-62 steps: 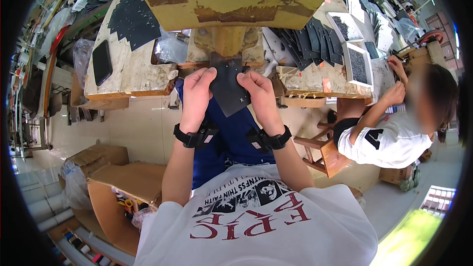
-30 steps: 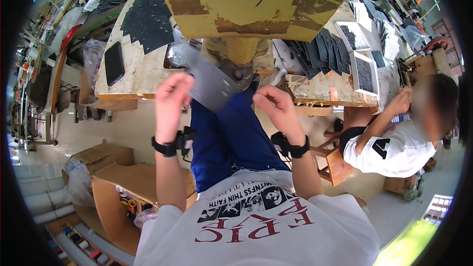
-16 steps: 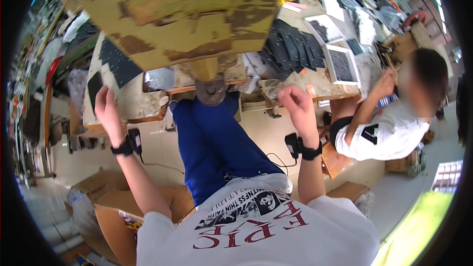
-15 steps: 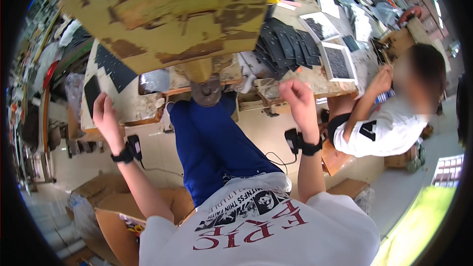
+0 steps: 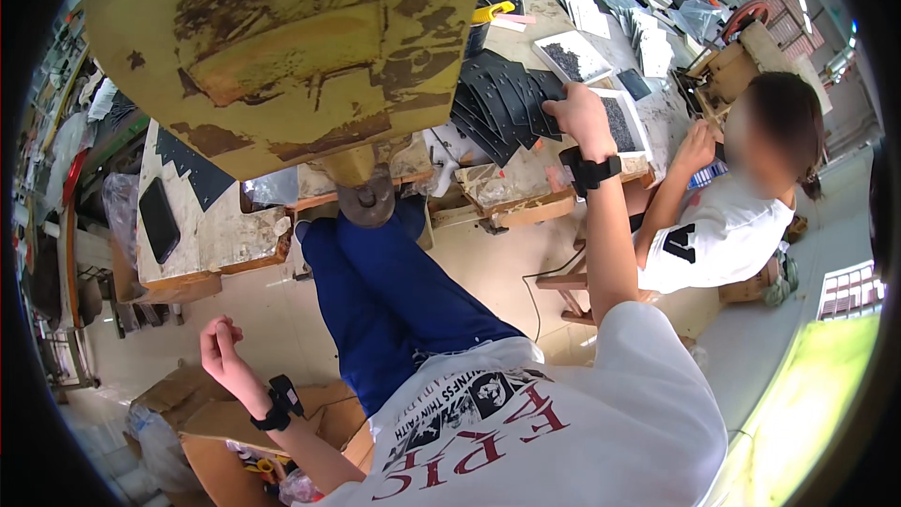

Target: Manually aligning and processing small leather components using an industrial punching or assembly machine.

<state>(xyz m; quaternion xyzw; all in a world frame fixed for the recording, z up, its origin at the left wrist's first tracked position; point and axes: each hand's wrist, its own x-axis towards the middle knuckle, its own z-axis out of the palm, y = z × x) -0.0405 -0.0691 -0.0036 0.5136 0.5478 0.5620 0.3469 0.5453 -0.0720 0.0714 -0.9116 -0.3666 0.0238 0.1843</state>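
Right hand point(image 5: 579, 119) had reached dark sheets point(image 5: 496, 105) remaining near the worktop's point(image 5: 511, 186) front edge, pinch unclear; left hand point(image 5: 224, 349) dropped, empty, loosely curled.

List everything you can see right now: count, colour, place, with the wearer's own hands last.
Machine: 1, worn yellow, top centre
Phone: 1, black, left worktop
Overlapping sheets: several, black, beside the phone
Fanned sheets: several, black, right worktop
Trays: 2, white with dark bits, right worktop
Wheel: 1, red, upper right
Co-worker: 1, white shirt, right
Cardboard boxes: at least 2, brown, lower left
Background clutter: too small to count
Trousers: 1 pair, blue, centre
Wrist straps: 2, black, one per wrist
Left hand: 1, bare, lower left, over the floor
Right hand: 1, bare, at the fanned sheets; grip unclear
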